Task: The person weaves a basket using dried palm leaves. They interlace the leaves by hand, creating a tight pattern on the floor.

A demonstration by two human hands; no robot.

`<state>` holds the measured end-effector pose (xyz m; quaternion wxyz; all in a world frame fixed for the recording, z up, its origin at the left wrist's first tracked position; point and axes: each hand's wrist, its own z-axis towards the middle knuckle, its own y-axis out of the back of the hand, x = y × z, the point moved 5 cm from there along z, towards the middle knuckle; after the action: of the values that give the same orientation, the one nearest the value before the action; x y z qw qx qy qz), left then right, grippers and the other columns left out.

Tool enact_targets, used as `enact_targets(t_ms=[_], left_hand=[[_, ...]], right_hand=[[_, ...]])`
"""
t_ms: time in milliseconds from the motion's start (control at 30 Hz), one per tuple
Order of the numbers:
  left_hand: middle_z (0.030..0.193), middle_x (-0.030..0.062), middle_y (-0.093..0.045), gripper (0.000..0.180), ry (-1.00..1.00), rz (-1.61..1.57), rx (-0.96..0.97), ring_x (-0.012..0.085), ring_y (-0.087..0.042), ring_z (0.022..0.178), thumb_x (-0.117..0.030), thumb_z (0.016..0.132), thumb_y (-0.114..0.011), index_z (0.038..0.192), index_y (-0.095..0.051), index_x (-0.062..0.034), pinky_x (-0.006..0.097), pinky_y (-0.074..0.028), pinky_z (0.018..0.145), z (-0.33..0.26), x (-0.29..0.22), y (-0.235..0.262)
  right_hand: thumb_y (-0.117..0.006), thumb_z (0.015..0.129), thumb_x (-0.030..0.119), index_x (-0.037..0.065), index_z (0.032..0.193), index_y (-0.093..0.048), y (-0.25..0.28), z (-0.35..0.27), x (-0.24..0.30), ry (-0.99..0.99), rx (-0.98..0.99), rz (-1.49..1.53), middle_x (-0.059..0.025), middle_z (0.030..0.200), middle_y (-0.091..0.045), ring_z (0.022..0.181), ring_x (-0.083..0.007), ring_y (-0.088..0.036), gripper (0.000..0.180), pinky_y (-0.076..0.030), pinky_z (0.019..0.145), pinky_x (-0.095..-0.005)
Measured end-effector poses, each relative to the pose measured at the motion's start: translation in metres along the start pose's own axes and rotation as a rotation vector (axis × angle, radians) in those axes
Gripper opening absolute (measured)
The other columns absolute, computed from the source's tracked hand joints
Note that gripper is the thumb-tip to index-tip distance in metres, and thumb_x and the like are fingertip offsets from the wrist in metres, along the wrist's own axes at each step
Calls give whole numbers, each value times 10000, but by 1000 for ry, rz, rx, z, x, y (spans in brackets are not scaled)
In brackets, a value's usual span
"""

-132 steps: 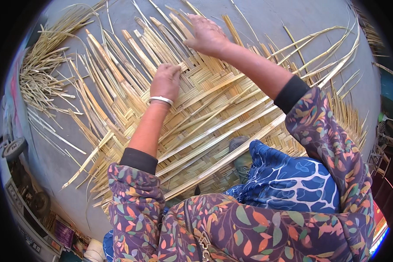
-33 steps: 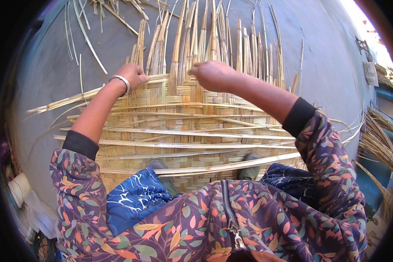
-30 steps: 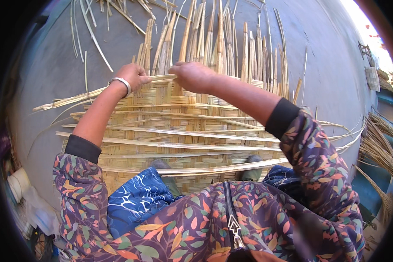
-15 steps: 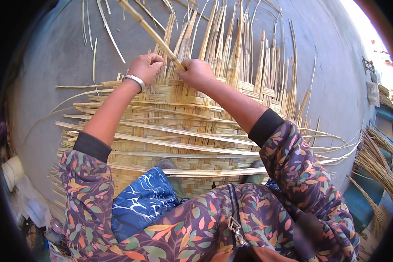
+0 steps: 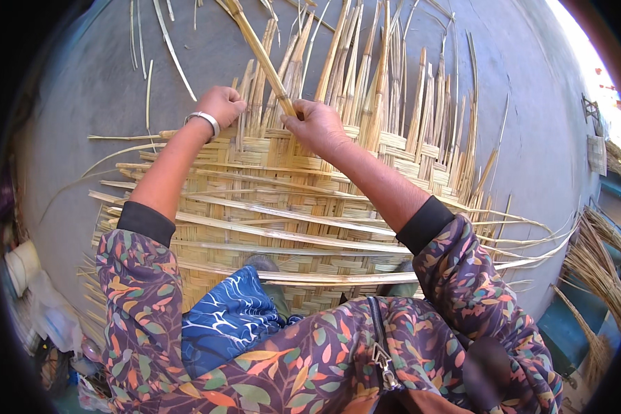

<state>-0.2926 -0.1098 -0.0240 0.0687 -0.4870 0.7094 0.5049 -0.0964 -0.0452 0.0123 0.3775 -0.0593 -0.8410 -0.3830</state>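
Note:
A partly woven bamboo mat [image 5: 310,241] lies in front of me, with many upright strips sticking out of its far edge. My right hand [image 5: 315,126] is closed on the near end of a long, thick bamboo strip [image 5: 261,52], which slants away to the upper left above the weave. Left of it, my left hand [image 5: 217,110], with a pale band at the wrist, is closed in a pinch. Its fingertips meet a narrow upright bamboo strip [image 5: 243,127] at the mat's far left edge. Several loose cross strips [image 5: 303,214] bow over the mat's surface.
Thin loose strips [image 5: 167,41] lie on the grey floor [image 5: 90,103] at the far left. To the right are a bundle of brown stalks [image 5: 597,259] and a blue surface [image 5: 566,324]. A clear plastic bag [image 5: 52,310] and a pale roll [image 5: 22,265] are at the left.
My hands have moved slightly apart, the left one leftward and the right one to the right. The thick strip in my right hand has shifted right and stands steeper.

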Motion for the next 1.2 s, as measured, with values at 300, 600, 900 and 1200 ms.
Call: enact_targets(t_ms=[300, 600, 900, 1200], left_hand=[[714, 84, -656, 127, 4, -119, -124, 190, -623, 676, -141, 755, -639, 848, -645, -55, 305, -493, 646, 10, 3, -21], [795, -10, -607, 160, 31, -638, 329, 44, -531, 614, -102, 794, -646, 945, -614, -58, 199, -408, 487, 12, -20, -25], [718, 11, -601, 234, 149, -512, 370, 130, -565, 563, -153, 719, -753, 875, -599, -71, 269, -444, 493, 12, -23, -52], [836, 59, -640, 320, 20, -483, 142, 136, -598, 730, -174, 697, -770, 920, -618, -3, 277, -492, 666, -1, -26, -50]], right_hand=[[-617, 822, 267, 76, 937, -664, 3, -6, 1, -2, 6, -31, -125, 768, -653, 734, -257, -635, 228, -497, 706, -367], [-618, 817, 275, 82, 957, -666, 2, -7, -2, -13, -13, 12, -132, 795, -660, 761, -272, -640, 243, -500, 726, -374], [-622, 799, 281, 84, 960, -664, 0, -6, -7, 17, -85, 57, -160, 816, -660, 791, -305, -639, 258, -499, 737, -392], [-614, 797, 285, 53, 918, -648, -7, 4, -25, -53, -104, 154, -183, 809, -651, 798, -335, -630, 265, -490, 741, -406]])
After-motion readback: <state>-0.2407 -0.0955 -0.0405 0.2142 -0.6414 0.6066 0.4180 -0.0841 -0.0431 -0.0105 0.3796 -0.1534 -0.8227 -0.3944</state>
